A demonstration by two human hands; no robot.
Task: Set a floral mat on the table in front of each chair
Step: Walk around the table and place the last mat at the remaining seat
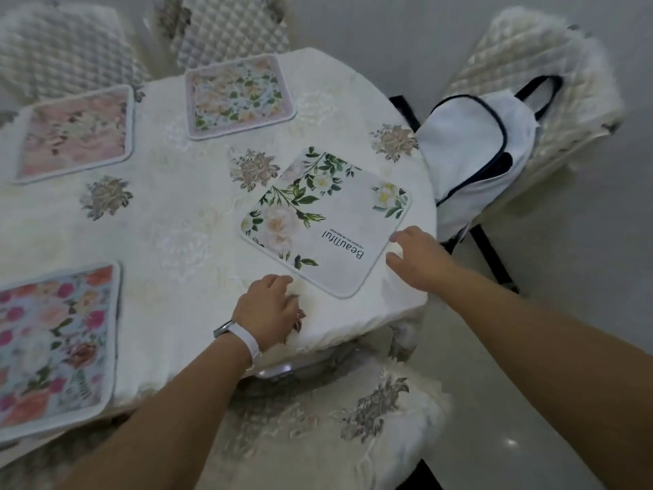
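Note:
A white floral mat (339, 221) printed "Beautiful" lies flat near the table's right edge. My left hand (268, 309), with a white watch on its wrist, rests on the tablecloth just off the mat's near-left edge, fingers relaxed. My right hand (417, 256) touches the mat's near-right edge with loosely bent fingers. Three other mats lie on the table: a pink one (76, 134) at far left, a pale flowered one (238, 95) at the back, and a bright blue-and-red one (53, 348) at near left.
The table (183, 221) wears a white embroidered cloth. Quilted chairs stand behind it at far left (60, 47), at the back (229, 26) and at right (530, 76); the right one holds a white backpack (477, 150). A cushioned seat (318, 419) lies below me.

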